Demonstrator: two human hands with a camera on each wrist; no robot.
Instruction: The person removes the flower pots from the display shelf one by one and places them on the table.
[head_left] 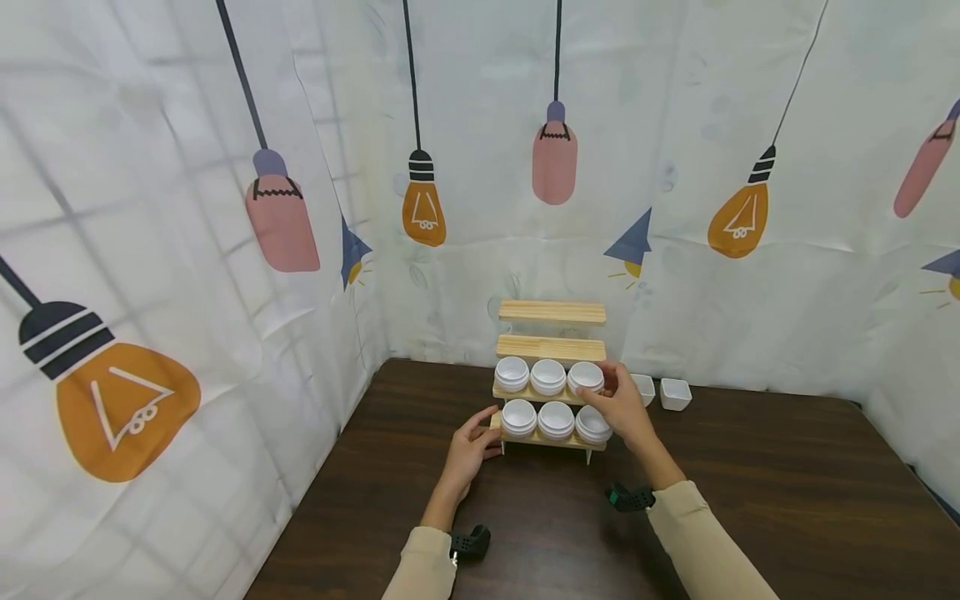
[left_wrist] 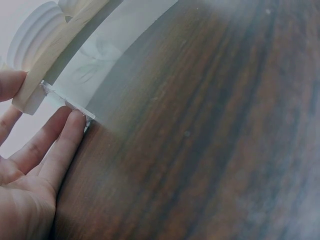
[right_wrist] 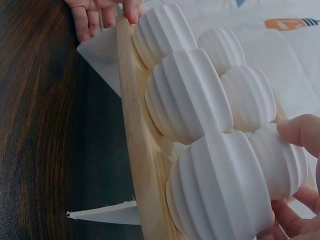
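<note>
A tiered wooden display rack (head_left: 552, 312) on clear supports stands on the dark table, with white ribbed round cups on its two lower tiers. My right hand (head_left: 624, 408) grips the rightmost cup (head_left: 586, 376) of the second tier, thumb on the near side and fingers round the far side. That cup (right_wrist: 280, 162) sits among the others in the right wrist view. At the rack's left end my left hand (head_left: 467, 454) holds the lowest board (left_wrist: 31, 100), its thumb against the board end. Its lower fingers (left_wrist: 62, 145) reach the clear leg (left_wrist: 75, 107) underneath.
Two small white square bowls, one at the far right (head_left: 676, 394) and one partly behind my right hand (head_left: 643, 388), stand near the table's back edge. A white curtain (head_left: 480, 275) printed with lamps hangs behind and at both sides of the brown table (head_left: 787, 483).
</note>
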